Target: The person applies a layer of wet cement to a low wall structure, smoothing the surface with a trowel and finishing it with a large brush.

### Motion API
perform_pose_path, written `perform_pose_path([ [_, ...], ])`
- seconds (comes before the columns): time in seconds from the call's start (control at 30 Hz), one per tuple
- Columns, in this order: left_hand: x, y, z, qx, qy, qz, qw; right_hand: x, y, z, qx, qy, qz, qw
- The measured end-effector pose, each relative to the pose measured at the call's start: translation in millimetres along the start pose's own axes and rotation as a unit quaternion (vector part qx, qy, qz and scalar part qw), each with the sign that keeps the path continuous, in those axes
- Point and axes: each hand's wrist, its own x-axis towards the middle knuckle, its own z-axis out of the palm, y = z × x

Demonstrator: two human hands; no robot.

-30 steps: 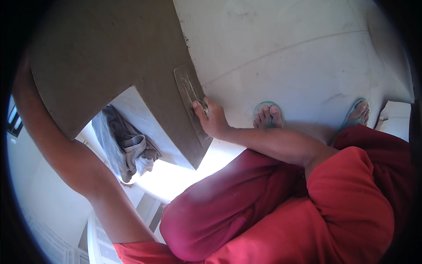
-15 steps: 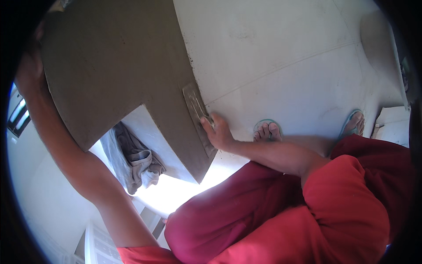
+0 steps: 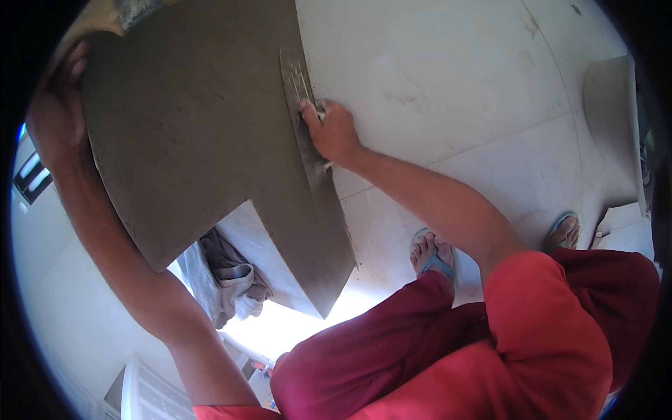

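Note:
My right hand [image 3: 334, 133] is closed on the handle of a long plastering trowel [image 3: 297, 80]. The trowel's blade lies flat along the right edge of a smooth grey-brown plastered surface [image 3: 189, 133]. My left arm reaches up the far left side of that surface. My left hand [image 3: 59, 119] is at its edge with curled fingers, dim near the picture's rim. Just above those fingers is a tan handle-like piece with a metallic end [image 3: 136, 12]. Whether the left hand grips that piece or only the edge is hard to see.
Below the plaster, a notch with a pale side face [image 3: 269, 255] shows a grey crumpled cloth [image 3: 231, 273]. A white wall or panel [image 3: 448, 77] stretches to the right. My sandalled feet [image 3: 434, 253] are beneath, near a rounded container [image 3: 609, 119] and a pale torn box [image 3: 623, 224].
My right hand has pushed the trowel upward along the plaster's right edge, and that arm is now more stretched. The whole view has shifted a little, and the left hand stays at the left edge.

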Motion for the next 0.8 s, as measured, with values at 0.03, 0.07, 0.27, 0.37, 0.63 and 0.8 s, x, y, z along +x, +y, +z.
perform_pose_path([
  [0.03, 1, 2, 8, -0.05, 0.025, -0.034, 0.998, 26, -4, -2, -0.002, 0.015, -0.001, 1.0],
  [0.07, 4, 7, 13, -0.055, 0.023, -0.035, 0.998, 50, -10, -6, 0.03, 0.004, 0.012, 0.999],
  [0.27, 4, -18, -21, -0.082, -0.054, 0.02, 0.995, 74, -59, -14, 0.129, -0.074, 0.1, 0.984],
  [0.37, 12, -14, -15, -0.063, -0.066, 0.038, 0.995, 52, -36, -7, 0.086, -0.038, 0.022, 0.995],
  [0.63, -18, 46, 20, -0.155, -0.017, -0.054, 0.986, -111, -26, -8, 0.052, -0.102, -0.02, 0.993],
  [0.8, -28, 49, 42, -0.164, 0.074, -0.029, 0.983, -122, -38, -16, 0.041, -0.14, -0.01, 0.989],
])
